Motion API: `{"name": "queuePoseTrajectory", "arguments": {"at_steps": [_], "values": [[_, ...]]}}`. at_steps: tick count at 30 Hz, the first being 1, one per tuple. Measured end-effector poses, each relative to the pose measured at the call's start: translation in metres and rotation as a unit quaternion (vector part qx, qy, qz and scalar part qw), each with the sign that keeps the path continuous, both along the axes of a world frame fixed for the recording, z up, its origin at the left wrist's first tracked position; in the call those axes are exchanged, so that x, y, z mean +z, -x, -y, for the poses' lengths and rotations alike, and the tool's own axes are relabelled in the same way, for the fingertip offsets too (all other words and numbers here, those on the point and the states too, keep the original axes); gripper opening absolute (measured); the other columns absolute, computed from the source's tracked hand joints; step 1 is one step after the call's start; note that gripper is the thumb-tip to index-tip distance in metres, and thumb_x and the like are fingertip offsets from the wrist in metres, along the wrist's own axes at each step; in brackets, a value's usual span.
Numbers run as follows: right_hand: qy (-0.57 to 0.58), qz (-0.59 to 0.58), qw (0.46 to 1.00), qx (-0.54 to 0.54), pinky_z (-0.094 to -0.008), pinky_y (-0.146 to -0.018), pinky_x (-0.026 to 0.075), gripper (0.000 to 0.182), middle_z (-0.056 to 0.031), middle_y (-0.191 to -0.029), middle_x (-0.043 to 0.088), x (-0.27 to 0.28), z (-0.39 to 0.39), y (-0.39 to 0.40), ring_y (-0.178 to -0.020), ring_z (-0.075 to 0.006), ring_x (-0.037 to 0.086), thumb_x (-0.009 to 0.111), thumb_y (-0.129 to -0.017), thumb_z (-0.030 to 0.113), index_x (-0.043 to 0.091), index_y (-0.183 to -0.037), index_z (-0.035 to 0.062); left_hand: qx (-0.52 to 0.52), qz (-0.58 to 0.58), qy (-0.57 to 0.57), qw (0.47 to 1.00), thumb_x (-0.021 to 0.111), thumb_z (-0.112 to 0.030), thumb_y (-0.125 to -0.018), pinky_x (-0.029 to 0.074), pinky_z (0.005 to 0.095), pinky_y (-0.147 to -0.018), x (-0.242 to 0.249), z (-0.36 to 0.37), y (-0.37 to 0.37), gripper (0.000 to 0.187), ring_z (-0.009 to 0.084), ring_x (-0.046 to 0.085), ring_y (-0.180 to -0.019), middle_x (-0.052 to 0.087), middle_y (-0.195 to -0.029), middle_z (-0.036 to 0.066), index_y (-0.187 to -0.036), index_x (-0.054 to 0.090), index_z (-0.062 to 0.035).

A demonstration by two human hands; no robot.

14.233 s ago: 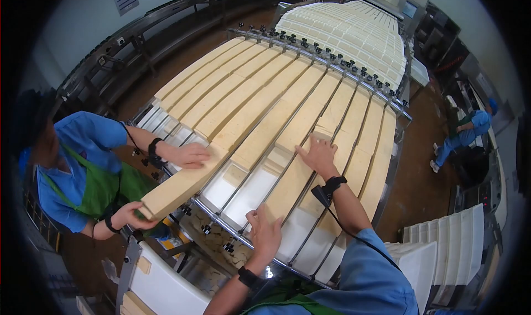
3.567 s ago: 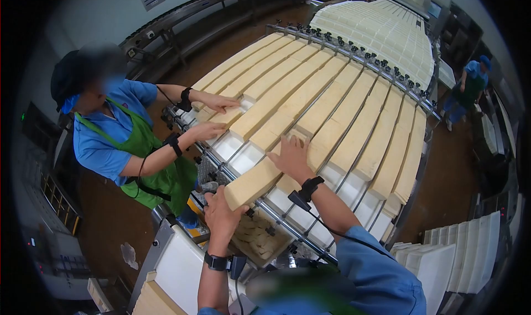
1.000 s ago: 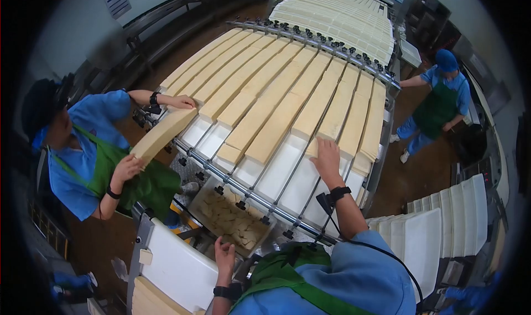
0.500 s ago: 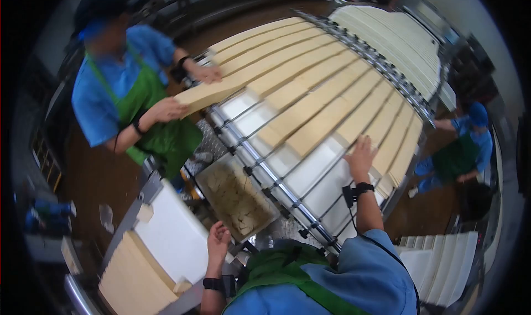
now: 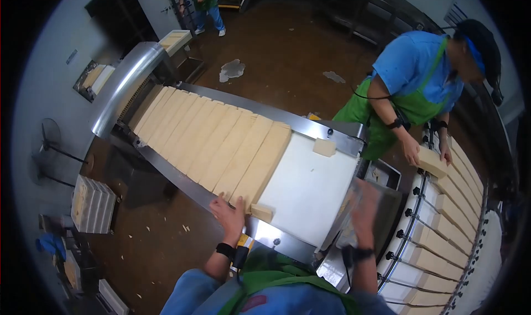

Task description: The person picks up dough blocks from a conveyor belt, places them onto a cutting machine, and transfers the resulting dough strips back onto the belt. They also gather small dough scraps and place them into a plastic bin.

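My left hand [image 5: 228, 218] is at the near end of a row of long cream-coloured slabs [image 5: 251, 163] on a conveyor. Its thumb and fingers are apart and appear to touch the ends of the nearest slabs. A small cut-off piece [image 5: 261, 212] lies just right of it on the belt. My right hand [image 5: 365, 213] is smeared by motion beyond the right end of the white belt [image 5: 310, 188]. It appears to hold nothing, but its fingers are blurred. Another loose piece [image 5: 324, 147] rests at the belt's far edge.
At the right, a co-worker [image 5: 415, 77] holds a slab [image 5: 431, 161] over a rack with metal rods [image 5: 401, 235] and more slabs. A curved metal hood [image 5: 130, 88] spans the conveyor's far end. Stacked white trays [image 5: 94, 207] and a fan [image 5: 51, 143] stand left.
My view has swung left from the rodded rack to the conveyor. My right hand has left the slabs on the rack, and my left hand has reached the conveyor slabs.
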State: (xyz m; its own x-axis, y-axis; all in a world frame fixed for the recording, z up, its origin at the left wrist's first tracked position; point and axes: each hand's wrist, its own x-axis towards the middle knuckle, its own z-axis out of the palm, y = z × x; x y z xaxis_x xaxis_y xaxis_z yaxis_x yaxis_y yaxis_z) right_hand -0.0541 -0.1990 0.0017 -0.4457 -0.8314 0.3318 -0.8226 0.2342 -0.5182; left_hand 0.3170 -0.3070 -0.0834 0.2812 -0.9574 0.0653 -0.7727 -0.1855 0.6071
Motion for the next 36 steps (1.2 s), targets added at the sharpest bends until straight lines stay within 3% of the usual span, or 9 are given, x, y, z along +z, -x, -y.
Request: {"name": "queuePoseTrajectory", "arguments": {"at_steps": [2,6,13,25,29,31,33,35,36], "values": [[0.041,0.099,0.989,0.104,-0.0474,-0.109,0.041,0.043,-0.0208,-0.127,0.061,-0.04,0.102,-0.031,-0.121,-0.0391,0.055,0.075,-0.09,0.015,0.064,-0.13,0.001,-0.054,-0.045,-0.031,0.997,0.081,-0.031,-0.085,0.041,0.0521,-0.106,0.016,-0.008,0.007,0.071,0.0453,0.047,-0.124,0.041,-0.132,0.027,-0.141,0.048,-0.0007],[-0.028,0.006,0.979,0.202,-0.0503,-0.103,0.041,0.047,-0.0197,-0.124,0.059,-0.069,0.245,-0.075,-0.12,-0.0378,0.053,0.074,-0.09,0.025,0.064,-0.128,-0.0007,-0.118,-0.05,-0.047,0.991,0.084,-0.029,-0.082,0.047,0.0525,-0.102,0.007,-0.005,0.02,0.076,0.0484,0.05,-0.121,0.04,-0.131,0.029,-0.141,0.046,0.0],[-0.224,-0.114,0.958,0.138,-0.0486,-0.1,0.038,0.054,-0.013,-0.126,0.058,-0.077,0.308,-0.103,-0.124,-0.0304,0.05,0.073,-0.088,0.039,0.065,-0.125,0.0012,-0.134,-0.095,-0.083,0.983,0.085,-0.022,-0.08,0.051,0.0519,-0.095,0.017,0.0,0.018,0.077,0.0489,0.056,-0.111,0.04,-0.129,0.027,-0.141,0.043,-0.0002],[-0.089,-0.062,0.988,0.109,-0.0501,-0.1,0.046,0.058,-0.0229,-0.114,0.063,-0.11,0.214,-0.02,-0.109,-0.041,0.061,0.074,-0.087,0.04,0.062,-0.121,-0.0064,-0.214,-0.008,-0.019,0.977,0.088,-0.034,-0.078,0.051,0.0521,-0.091,0.013,-0.004,0.051,0.076,0.0459,0.056,-0.114,0.047,-0.128,0.025,-0.136,0.05,-0.0024],[-0.115,0.047,0.99,-0.064,-0.0506,-0.097,0.05,0.062,-0.0262,-0.115,0.064,-0.08,0.134,0.008,-0.109,-0.0429,0.062,0.075,-0.088,0.043,0.059,-0.12,-0.0078,-0.329,0.049,-0.1,0.938,0.092,-0.04,-0.07,0.052,0.0525,-0.092,0.034,0.024,0.067,0.088,0.0459,0.056,-0.116,0.049,-0.131,0.027,-0.139,0.05,-0.0061],[-0.092,0.059,0.987,-0.122,-0.0512,-0.097,0.051,0.062,-0.0263,-0.117,0.064,-0.086,0.104,0.008,-0.11,-0.0427,0.063,0.075,-0.088,0.045,0.059,-0.12,-0.0061,-0.346,0.023,-0.1,0.933,0.094,-0.045,-0.064,0.044,0.0495,-0.109,0.011,0.034,0.067,0.112,0.0438,0.048,-0.131,0.041,-0.145,0.03,-0.155,0.04,-0.0101],[-0.097,0.019,0.984,-0.147,-0.0506,-0.098,0.05,0.06,-0.0254,-0.119,0.064,-0.097,0.094,-0.002,-0.111,-0.0421,0.063,0.073,-0.09,0.046,0.06,-0.121,-0.0033,-0.415,0.085,-0.192,0.885,0.096,-0.043,-0.062,0.044,0.0474,-0.112,0.019,0.049,0.081,0.108,0.0396,0.049,-0.132,0.051,-0.142,0.022,-0.149,0.044,-0.0056],[-0.033,-0.046,0.984,-0.167,-0.0503,-0.099,0.048,0.057,-0.0242,-0.116,0.065,-0.118,0.088,-0.008,-0.112,-0.0415,0.061,0.073,-0.09,0.043,0.061,-0.121,-0.0032,-0.39,0.119,-0.048,0.912,0.096,-0.038,-0.061,0.048,0.047,-0.106,-0.01,0.036,0.081,0.097,0.0378,0.056,-0.121,0.057,-0.133,0.019,-0.14,0.051,-0.0046],[-0.103,0.07,0.98,-0.156,-0.0508,-0.099,0.046,0.059,-0.0239,-0.115,0.063,-0.093,0.077,-0.007,-0.111,-0.041,0.059,0.074,-0.089,0.039,0.057,-0.126,-0.0047,-0.366,0.121,-0.108,0.916,0.098,-0.032,-0.059,0.049,0.0492,-0.103,0.001,0.032,0.091,0.095,0.0388,0.056,-0.119,0.057,-0.129,0.019,-0.137,0.052,-0.0049]]}}
